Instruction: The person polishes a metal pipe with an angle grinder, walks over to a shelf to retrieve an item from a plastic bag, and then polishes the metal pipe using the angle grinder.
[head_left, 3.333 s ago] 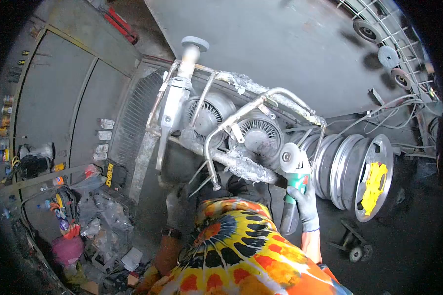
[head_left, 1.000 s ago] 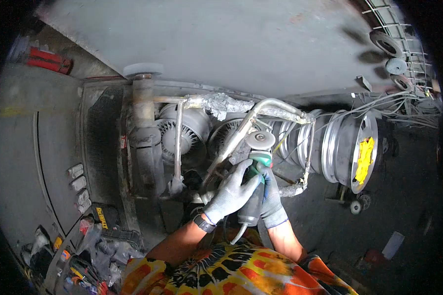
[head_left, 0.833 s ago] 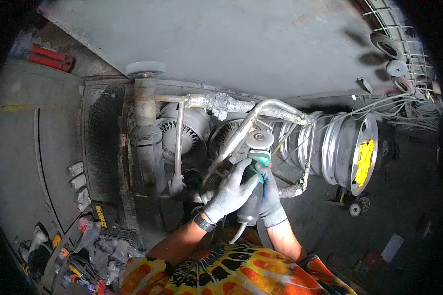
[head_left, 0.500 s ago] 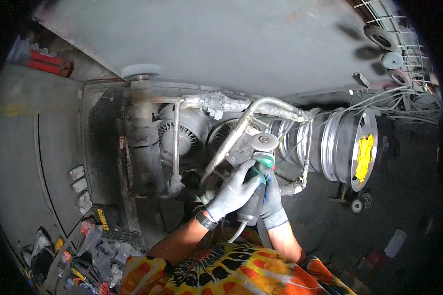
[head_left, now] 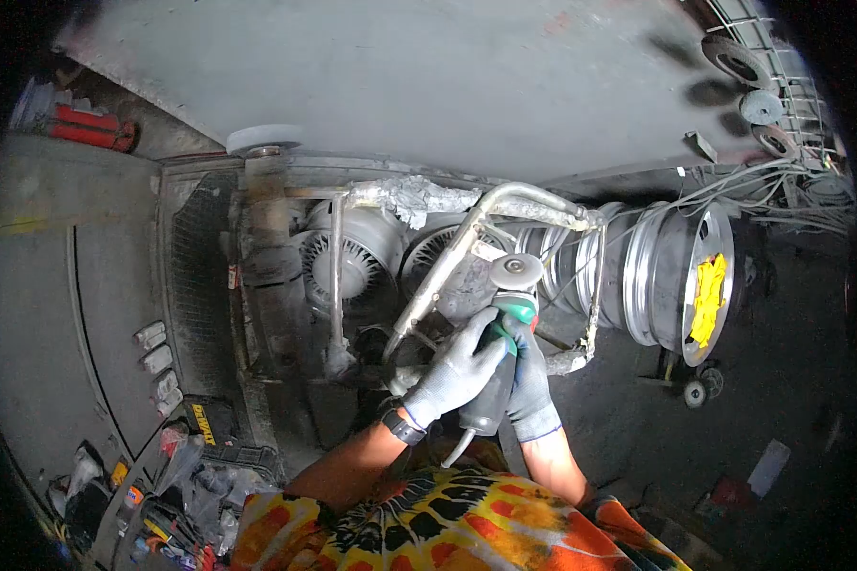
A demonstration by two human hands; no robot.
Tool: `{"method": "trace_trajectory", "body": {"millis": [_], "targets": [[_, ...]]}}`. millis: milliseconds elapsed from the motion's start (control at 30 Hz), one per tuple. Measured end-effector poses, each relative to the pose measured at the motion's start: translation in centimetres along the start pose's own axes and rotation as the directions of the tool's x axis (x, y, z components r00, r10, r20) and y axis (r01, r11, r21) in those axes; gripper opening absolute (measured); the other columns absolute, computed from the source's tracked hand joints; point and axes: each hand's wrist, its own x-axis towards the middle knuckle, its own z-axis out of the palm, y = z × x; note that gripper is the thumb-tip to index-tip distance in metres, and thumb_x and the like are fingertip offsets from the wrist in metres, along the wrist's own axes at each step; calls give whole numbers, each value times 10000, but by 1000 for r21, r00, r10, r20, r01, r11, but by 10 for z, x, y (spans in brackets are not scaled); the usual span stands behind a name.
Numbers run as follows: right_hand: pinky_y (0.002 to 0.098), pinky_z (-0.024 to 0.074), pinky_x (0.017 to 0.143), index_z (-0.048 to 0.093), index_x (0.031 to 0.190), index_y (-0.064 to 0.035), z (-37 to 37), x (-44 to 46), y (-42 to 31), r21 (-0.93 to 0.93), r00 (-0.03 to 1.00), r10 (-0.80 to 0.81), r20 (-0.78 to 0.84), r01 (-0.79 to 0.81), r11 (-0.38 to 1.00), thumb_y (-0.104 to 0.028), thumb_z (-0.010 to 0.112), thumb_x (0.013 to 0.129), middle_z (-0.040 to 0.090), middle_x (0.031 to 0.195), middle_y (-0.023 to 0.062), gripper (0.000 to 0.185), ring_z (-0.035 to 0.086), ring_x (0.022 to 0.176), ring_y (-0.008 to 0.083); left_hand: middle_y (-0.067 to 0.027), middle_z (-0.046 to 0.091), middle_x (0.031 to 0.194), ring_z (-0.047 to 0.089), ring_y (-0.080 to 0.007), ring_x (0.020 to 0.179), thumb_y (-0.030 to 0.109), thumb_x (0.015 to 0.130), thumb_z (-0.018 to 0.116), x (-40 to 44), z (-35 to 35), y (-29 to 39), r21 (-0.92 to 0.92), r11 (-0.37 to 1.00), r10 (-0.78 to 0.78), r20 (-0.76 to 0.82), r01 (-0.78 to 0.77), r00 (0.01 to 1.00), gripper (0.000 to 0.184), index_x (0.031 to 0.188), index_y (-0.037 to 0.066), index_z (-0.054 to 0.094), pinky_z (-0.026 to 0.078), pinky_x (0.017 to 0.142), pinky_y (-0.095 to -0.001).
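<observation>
Both gloved hands are closed round a green and dark grey angle grinder (head_left: 487, 403), its pale round disc (head_left: 517, 272) facing up toward me. My left hand (head_left: 457, 366), in a light grey glove, grips the tool from its left side near the head. From the right side, my right hand (head_left: 531, 376) wraps round the body. Some fingertips are hidden behind the tool. Behind the disc stands a bent metal tube frame (head_left: 440, 274), coated in grey in places. Whether the disc touches the frame I cannot tell.
Spoked wheels (head_left: 348, 271) sit behind the frame. More wheel rims (head_left: 646, 276) are stacked sideways at right, with a yellow cloth (head_left: 707, 301) on the end one. Loose cables (head_left: 781, 195) hang at upper right. Bags and tools (head_left: 176, 495) clutter the lower left, beside a DeWalt case (head_left: 209, 421).
The view has shifted very slightly. The grinder and both hands keep almost the same position and grip.
</observation>
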Motion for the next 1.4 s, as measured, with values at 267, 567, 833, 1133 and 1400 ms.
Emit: {"method": "trace_trajectory", "body": {"millis": [267,567,833,1133,1400], "targets": [[333,580,838,662,1252,-52,-18,3,-8,20,1000,19,-20,-19,1000,-298,750,973,705,1083,69,382,699,944,169,-312,668,1248,663,-461,1175,206,990,674,4,13,4,-12,999,44,20,-44,999,521,1436,-17,523,525,997,-492],[320,571,836,653,1269,-14,-2,-4,-18,-83,1000,2,-30,-4,997,-277,729,972,712,1100,84,405,699,940,173,-312,661,1268,651,-472,1185,203,995,661,4,16,0,18,1000,2,6,-2,1000,502,1430,-13,534,517,1010,-505],[321,575,841,643,1276,-14,-13,-8,-16,-215,997,-35,-73,19,976,-234,735,965,709,1111,89,392,702,951,185,-319,651,1279,643,-473,1192,181,989,661,-15,29,-1,86,996,46,-110,-37,993,523,1450,-17,513,513,1013,-500],[312,559,879,642,1274,-19,-17,-12,-17,-231,990,-108,-86,86,969,-193,729,972,707,1108,70,359,692,977,167,-286,649,1316,649,-404,1250,129,1004,639,-14,30,0,7,999,-44,7,44,999,478,1440,-31,524,498,1057,-444],[304,547,872,653,1264,-35,-7,-12,-16,-272,992,-92,-85,65,960,-192,743,960,711,1108,58,353,679,968,149,-276,640,1351,628,-399,1290,147,1021,640,-14,28,-6,58,998,-5,-36,7,999,487,1462,-20,514,479,1097,-430]]}}
